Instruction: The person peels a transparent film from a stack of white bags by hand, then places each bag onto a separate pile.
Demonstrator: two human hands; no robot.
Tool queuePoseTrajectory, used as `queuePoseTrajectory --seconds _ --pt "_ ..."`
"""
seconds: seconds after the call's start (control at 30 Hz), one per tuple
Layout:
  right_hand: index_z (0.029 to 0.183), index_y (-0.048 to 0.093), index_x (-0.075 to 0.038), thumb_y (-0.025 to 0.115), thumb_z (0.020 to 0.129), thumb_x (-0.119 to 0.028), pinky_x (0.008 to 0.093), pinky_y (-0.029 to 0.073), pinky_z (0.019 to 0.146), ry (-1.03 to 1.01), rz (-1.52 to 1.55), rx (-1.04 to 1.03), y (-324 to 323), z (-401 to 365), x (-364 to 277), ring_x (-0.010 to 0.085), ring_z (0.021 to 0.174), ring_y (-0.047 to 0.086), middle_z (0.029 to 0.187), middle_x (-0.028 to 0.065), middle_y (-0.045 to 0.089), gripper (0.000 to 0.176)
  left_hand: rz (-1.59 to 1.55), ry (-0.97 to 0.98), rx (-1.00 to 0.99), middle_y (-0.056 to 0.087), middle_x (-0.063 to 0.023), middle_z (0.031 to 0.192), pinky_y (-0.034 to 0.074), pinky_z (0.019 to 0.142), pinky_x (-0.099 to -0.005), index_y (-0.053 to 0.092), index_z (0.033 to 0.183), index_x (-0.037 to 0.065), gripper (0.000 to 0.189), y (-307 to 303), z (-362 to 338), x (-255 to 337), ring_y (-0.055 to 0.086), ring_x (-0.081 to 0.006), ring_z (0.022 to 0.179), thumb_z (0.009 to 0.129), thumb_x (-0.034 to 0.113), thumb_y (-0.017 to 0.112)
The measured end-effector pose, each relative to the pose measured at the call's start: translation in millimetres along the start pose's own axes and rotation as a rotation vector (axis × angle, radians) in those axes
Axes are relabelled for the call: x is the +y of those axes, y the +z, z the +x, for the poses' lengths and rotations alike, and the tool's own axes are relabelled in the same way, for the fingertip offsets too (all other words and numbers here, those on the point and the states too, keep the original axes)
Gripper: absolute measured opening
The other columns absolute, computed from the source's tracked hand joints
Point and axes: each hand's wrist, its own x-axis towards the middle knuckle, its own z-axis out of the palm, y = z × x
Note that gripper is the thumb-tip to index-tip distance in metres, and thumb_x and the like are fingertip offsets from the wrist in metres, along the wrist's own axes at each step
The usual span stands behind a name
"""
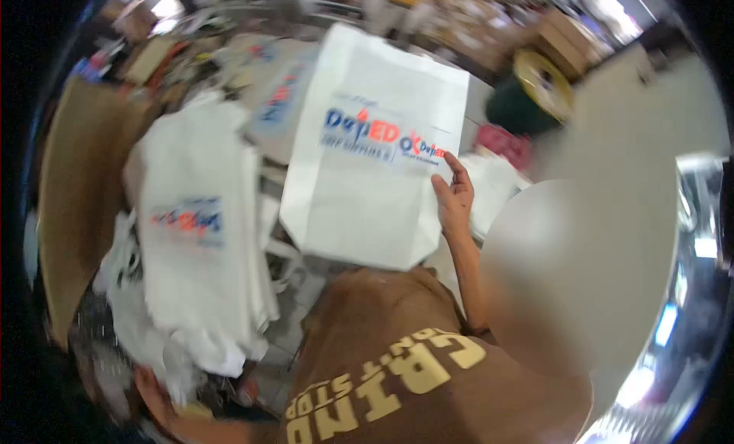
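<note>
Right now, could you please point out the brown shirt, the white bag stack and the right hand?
Brown shirt (367, 310): head view, plain front.
White bag stack (191, 283): head view, top bag.
Right hand (456, 207): head view, back.

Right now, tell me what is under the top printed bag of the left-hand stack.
Under the top bag, more white bags show along its edge. Their faces are covered, and I cannot see what supports them.
</note>
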Motion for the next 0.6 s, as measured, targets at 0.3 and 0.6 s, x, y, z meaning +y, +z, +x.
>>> queuePoseTrajectory --seconds 0.3,0.6 --pt "0.14 0.044 -0.005 0.067 0.08 0.012 0.0324 0.05 0.091 0.074 -0.017 1.15 -200 -55 194 0.0211 0.108 0.057 0.129 0.0118 0.055 0.066 0.252 -0.609 0.09 0.052 -0.0162 0.126 0.044 0.091 -0.0396 0.05 0.131 0.001 0.041 80 -64 57 0.052 -0.0284 0.108 0.099 0.027 0.05" --pt "0.144 0.034 -0.013 0.075 0.08 -0.006 0.0413 0.05 0.067 0.593 -0.245 1.363 -332 -100 363 0.018 0.085 0.057 0.109 0.0106 0.06 0.077 0.354 -0.732 -0.134 0.061 -0.0168 0.109 0.046 0.081 -0.0379 0.058 0.12 -0.003 0.034 85 -124 50 0.056 -0.0269 0.09 0.097 0.021 0.053"
